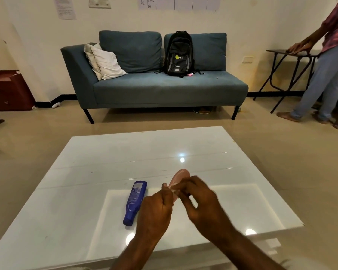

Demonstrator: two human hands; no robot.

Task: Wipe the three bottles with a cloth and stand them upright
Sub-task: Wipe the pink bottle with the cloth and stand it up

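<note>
Left hand [156, 209] grips pink bottle [180, 175], held tilted above the white surface [105, 156]. Right hand [199, 199] pinches small whitish cloth [175, 189] against it. Blue bottle [134, 201] lies flat just left of the hands.

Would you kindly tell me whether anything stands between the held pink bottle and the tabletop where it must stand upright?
Nothing visible does: the table beyond the pink bottle is bare; the blue bottle lies on its side, left of the left hand.

Item: one person, head-camera wearer. Left hand [154, 210] and right hand [202, 201], both bare; forearms bare, lightly haired.
</note>
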